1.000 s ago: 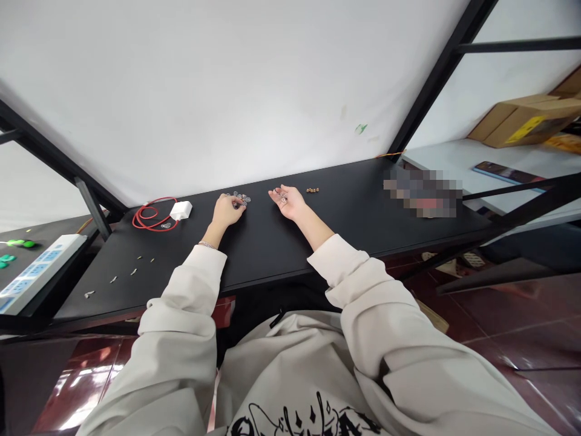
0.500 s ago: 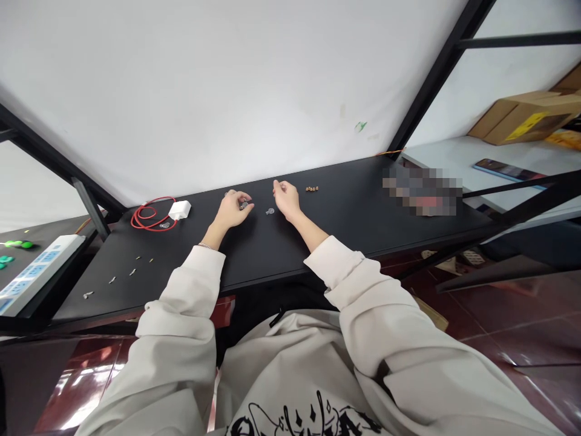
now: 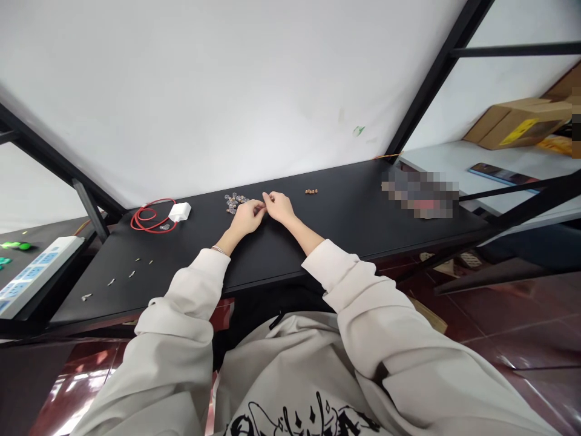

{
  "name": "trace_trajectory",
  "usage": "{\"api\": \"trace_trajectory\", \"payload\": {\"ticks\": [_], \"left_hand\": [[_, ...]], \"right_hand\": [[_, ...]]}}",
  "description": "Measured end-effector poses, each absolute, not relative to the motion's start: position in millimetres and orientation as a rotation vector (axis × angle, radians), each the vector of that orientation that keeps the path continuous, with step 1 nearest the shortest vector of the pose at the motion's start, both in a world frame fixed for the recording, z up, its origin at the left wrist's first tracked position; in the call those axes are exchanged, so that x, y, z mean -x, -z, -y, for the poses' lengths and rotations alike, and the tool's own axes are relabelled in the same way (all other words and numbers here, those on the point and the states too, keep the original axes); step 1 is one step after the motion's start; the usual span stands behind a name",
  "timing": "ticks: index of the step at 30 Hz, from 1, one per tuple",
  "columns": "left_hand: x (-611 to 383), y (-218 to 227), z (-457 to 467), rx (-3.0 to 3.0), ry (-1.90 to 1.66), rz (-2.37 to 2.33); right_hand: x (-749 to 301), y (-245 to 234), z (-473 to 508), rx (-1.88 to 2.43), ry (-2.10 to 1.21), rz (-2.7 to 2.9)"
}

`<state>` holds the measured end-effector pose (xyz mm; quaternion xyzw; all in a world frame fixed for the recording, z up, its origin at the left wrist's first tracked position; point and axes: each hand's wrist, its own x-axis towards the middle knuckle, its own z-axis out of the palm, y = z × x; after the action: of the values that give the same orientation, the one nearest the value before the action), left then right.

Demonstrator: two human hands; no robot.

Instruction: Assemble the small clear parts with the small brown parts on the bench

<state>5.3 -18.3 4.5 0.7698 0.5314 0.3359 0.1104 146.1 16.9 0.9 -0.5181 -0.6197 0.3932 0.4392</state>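
My left hand (image 3: 247, 218) and my right hand (image 3: 279, 208) meet over the black table, fingertips pinched together and touching or nearly so. Whatever lies between the fingers is hidden or too small to make out. Just behind and left of my left hand is a pile of small clear pieces (image 3: 232, 201) with brownish bits among them, partly covered by that hand. To the right of my right hand, several small copper-brown pieces (image 3: 311, 191) lie in a short row.
A white charger (image 3: 180, 211) with a red cable (image 3: 144, 225) sits at the left, a clear piece (image 3: 164, 227) beside it. Several tiny scraps (image 3: 111, 282) lie at the table's left end. A power strip (image 3: 39, 269) is further left; a blurred-out object (image 3: 422, 194) lies right.
My left hand has moved right and down, uncovering the pile, and now meets my right hand. The single clear piece that lay between the hands is no longer visible.
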Motion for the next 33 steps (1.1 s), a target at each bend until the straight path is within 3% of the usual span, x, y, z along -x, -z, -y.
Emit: {"api": "trace_trajectory", "payload": {"ticks": [5,9,33], "left_hand": [[-19,-13,26,-2.251,-1.15,-1.515],[-19,-16,27,-2.25,-1.237,-1.54],[25,-9,8,-1.793,-1.36,-1.821]], "right_hand": [[-142,-15,-16,1.013,-1.727,0.789],[-144,-22,-14,0.849,-1.965,0.562],[-181,-29,-31,0.819,-1.786,0.118]]}}
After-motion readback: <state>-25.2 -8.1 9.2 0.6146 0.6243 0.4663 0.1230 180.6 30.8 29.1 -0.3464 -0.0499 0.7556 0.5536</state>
